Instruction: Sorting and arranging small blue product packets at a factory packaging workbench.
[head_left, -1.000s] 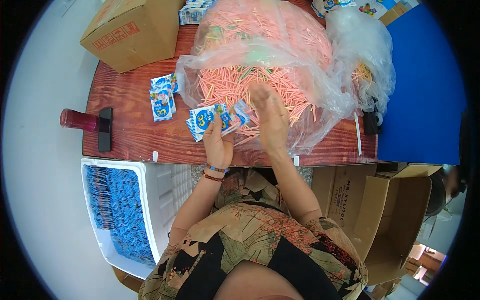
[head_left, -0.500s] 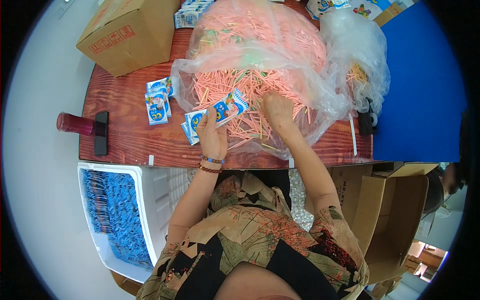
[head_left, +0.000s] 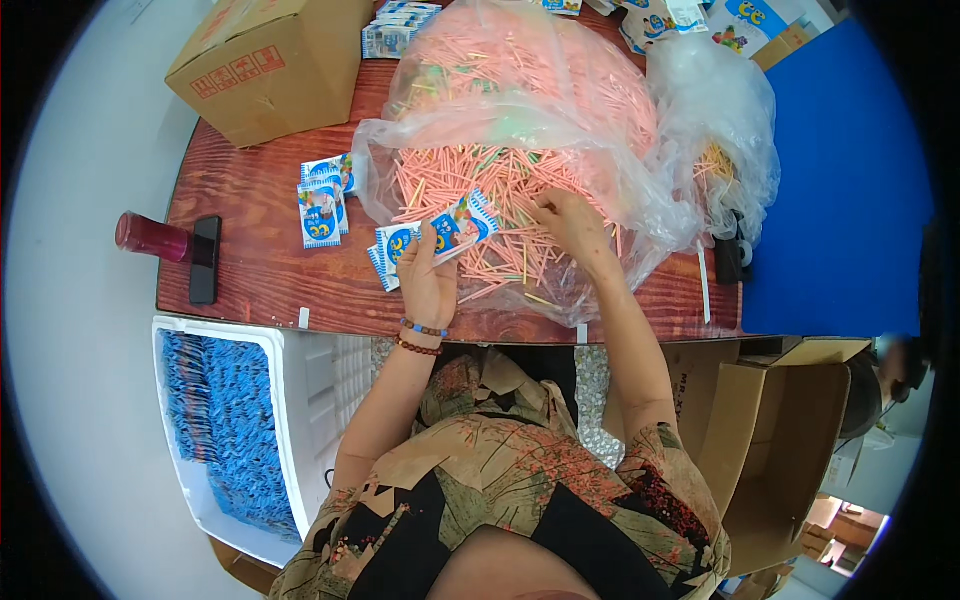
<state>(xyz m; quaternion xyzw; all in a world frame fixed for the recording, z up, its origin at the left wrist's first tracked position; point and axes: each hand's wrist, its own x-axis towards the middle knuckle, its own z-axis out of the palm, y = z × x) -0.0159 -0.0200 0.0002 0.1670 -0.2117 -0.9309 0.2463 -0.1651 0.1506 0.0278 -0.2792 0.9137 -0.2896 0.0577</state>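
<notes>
My left hand (head_left: 427, 275) is closed on a small blue-and-white packet (head_left: 465, 222), held tilted over the near edge of a heap of thin pink sticks (head_left: 455, 172). More of the same packets (head_left: 385, 262) show beside its fingers; whether they are held or lie on the table I cannot tell. At the right part of the heap, my right hand (head_left: 577, 228) has its fingers pinched together among the sticks; what is between them is too small to make out. The sticks, with a few green and yellowish ones, spill from a large clear plastic bag (head_left: 372, 178).
Several packets (head_left: 321, 212) lie left of the bag, near a phone (head_left: 204, 262) and a red bottle (head_left: 150, 238). A carton (head_left: 270, 75) stands far left. Below the table edge are a white foam box (head_left: 285, 420) full of blue packets and an open carton (head_left: 790, 450).
My right hand has shifted slightly right and down, its fingers now pinched toward the left. My left hand keeps hold of the packet. The whole view has shifted a little.
</notes>
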